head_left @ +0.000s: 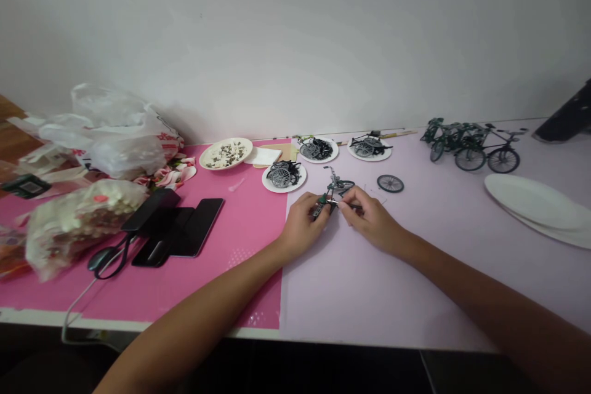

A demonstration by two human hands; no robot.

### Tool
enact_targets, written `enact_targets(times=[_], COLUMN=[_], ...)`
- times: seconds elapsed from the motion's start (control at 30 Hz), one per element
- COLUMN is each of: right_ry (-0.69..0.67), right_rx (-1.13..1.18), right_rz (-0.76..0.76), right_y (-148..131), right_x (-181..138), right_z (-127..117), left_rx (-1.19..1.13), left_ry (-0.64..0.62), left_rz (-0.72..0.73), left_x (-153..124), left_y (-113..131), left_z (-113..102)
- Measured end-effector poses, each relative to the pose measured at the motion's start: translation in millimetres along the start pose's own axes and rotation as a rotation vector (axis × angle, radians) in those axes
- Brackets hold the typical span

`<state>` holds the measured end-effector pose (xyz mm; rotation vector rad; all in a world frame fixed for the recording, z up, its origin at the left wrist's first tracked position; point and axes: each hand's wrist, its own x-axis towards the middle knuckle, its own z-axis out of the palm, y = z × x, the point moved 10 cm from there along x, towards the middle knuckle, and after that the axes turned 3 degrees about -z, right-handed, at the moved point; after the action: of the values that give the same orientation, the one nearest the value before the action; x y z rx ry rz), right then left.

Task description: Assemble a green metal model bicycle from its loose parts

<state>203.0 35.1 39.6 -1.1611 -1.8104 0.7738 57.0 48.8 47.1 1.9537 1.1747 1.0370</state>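
A small green model bicycle frame [333, 188] with one wheel stands half built on the pale lilac mat [369, 283]. My left hand [302, 225] is closed round its lower end. My right hand [369, 215] pinches a thin metal tool or pin against the frame from the right. A loose grey spoked wheel [390, 183] lies just right of my hands. Three small white plates [284, 175] of wheels and dark parts sit behind them.
Finished model bicycles [475, 144] stand at the back right. White plates [535, 206] lie stacked at the right edge. On the pink mat [221, 258] are a bowl of small pieces [226, 152], black phones [178, 228], scissors [108, 255] and plastic bags [111, 135].
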Motion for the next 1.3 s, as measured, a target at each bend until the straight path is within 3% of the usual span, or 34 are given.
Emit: enact_targets(times=[1.3], right_ry=[-0.029], right_rx=[0.017], right_rz=[-0.003], right_y=[-1.6], right_x=[-1.0], right_z=[1.4], left_rx=[0.007], left_ry=[-0.009], left_rz=[0.010], left_x=[-0.8], left_y=[2.1], left_z=[0.4])
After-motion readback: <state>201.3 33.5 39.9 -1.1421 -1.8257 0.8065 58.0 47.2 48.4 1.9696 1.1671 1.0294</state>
